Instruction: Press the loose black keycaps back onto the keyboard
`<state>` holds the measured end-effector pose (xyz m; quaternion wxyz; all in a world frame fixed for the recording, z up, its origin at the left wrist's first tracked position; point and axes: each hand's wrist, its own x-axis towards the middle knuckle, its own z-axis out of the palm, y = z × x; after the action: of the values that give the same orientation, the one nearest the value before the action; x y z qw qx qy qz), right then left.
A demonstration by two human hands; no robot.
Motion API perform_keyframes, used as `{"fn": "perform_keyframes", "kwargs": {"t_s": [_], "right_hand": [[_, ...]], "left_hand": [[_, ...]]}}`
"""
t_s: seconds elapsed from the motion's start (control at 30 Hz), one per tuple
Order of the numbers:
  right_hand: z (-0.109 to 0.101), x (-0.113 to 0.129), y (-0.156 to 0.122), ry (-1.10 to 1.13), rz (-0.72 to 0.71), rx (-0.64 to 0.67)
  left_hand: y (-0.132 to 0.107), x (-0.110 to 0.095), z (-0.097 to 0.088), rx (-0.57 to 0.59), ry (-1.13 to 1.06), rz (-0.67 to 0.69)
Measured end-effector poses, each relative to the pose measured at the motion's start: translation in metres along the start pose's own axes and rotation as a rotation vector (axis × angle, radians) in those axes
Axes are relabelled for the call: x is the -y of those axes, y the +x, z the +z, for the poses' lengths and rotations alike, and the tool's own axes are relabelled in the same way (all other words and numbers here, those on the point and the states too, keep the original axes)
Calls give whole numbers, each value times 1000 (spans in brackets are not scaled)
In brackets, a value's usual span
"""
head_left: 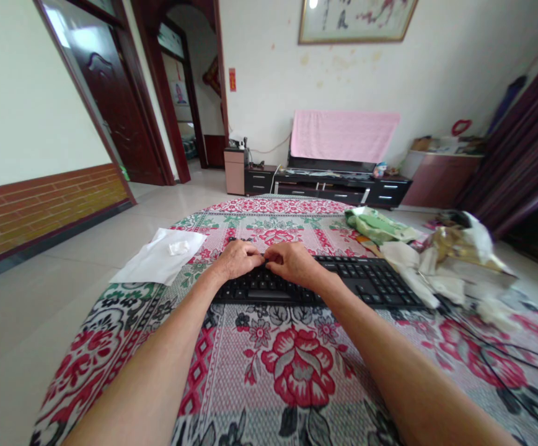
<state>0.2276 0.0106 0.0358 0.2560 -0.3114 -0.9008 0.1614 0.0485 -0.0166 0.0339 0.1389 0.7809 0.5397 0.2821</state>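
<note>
Forearms reach in from the near edge, bare, across a floral cloth [297, 365] of red roses that covers the worktop. They end at a black keyboard [371, 282] lying crosswise in the middle of the cloth. The left hand [237, 259] and the right hand [292, 263] sit close together over the left half of the keyboard, knuckles up. Their fingers [256, 254] are curled in until the tips of both hands nearly meet above the keys. Whether they pinch anything small between them, or only press on a key, I cannot tell, because the backs of the hands hide that spot.

As for progress, the keys on the uncovered right half look complete and in rows, with no gap that shows. Both hands are busy at one point near the far row on the left, so the work reads to me as under way, not finished.

Far left of the hands, a white sheet [157, 263] lies flat on the cloth with a small crumpled wad [178, 248] on it. To the right, just beside the keyboard's end, lie crumpled tissues [413, 266], with a green cloth [375, 226] farther off. Black cables [496, 359] trail toward the near right.
</note>
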Motion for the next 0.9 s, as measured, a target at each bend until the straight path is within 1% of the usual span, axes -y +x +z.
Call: {"fn": "perform_keyframes", "kwargs": {"t_s": [0.1, 0.2, 0.4, 0.5, 0.7, 0.9], "right_hand": [[-1, 1, -1, -53, -49, 11], [-3, 2, -1, -69, -27, 31], [-5, 2, -2, -71, 19, 125], [-5, 2, -1, -80, 36, 144], [-2, 5, 2, -94, 107, 133], [-2, 9, 3, -84, 153, 147]], "left_hand": [[0, 1, 1, 3, 6, 17], [1, 2, 1, -9, 16, 11], [0, 6, 1, -30, 22, -41], [0, 7, 2, -17, 45, -37], [0, 10, 3, 21, 66, -34], [1, 6, 0, 99, 130, -51]]}}
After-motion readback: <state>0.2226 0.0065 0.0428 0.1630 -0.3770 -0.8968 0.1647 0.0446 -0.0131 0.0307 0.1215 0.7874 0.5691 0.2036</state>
